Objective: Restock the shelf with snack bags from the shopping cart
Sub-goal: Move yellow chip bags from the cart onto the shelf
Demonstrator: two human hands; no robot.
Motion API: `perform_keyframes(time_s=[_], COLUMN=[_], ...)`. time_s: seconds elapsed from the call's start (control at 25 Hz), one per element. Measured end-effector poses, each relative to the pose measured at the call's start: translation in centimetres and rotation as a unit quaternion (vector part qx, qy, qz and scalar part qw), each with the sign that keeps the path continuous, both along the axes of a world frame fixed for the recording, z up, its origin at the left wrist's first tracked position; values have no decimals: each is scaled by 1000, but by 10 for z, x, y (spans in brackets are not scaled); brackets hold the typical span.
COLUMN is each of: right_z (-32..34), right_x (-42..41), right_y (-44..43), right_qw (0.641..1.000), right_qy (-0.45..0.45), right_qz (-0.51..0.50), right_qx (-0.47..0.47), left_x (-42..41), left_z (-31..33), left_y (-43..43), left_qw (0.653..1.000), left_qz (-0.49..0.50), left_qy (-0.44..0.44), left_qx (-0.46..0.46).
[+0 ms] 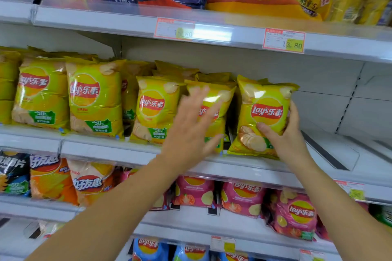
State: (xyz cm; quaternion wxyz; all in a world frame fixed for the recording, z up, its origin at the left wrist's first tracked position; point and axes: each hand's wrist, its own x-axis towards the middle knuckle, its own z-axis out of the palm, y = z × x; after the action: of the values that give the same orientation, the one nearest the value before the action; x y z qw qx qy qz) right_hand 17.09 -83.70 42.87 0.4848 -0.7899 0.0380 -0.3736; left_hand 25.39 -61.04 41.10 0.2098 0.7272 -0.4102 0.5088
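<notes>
Rightmost in the row on the middle shelf (110, 150): snack bag (263, 112), right hand (286, 140) round its lower right corner. Left hand (191, 133) just before the neighbouring bag (220, 93).

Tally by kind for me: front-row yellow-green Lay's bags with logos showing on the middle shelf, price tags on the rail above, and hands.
Front-row yellow-green foil Lay's chip bags: 5
Red-bordered paper price tags: 2
Hands: 2, left hand open, right hand gripping the rightmost bag
Total: 9
</notes>
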Motion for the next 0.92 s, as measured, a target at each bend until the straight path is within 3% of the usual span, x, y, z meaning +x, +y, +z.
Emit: perform_keyframes(time_s=[0.08, 0.16, 0.32, 0.48, 0.8, 0.92], right_z=[-8, -15, -17, -17, -20, -5], right_x=[3, 1, -6, 4, 2, -14], right_y=[-1, -3, -17, -23, -26, -33], right_qw=[999, 999, 997, 998, 995, 985], right_qy=[-18, -14, 22, 19, 81, 123], right_qz=[6, 4, -24, -5, 22, 106], right_qx=[-26, -45, -75, -63, -58, 64], left_x=[-18, -29, -27, -19, -29, -44], left_z=[-7, -16, -14, -17, -17, -13], left_y=[-36, -68, -102, -111, -115, -123], left_qw=[994, 985, 969, 927, 898, 912], left_qz=[-82, -117, -138, -181, -219, -168], left_qy=[-2, 50, 188, 322, 380, 372], left_qx=[78, 117, 80, 64, 26, -32])
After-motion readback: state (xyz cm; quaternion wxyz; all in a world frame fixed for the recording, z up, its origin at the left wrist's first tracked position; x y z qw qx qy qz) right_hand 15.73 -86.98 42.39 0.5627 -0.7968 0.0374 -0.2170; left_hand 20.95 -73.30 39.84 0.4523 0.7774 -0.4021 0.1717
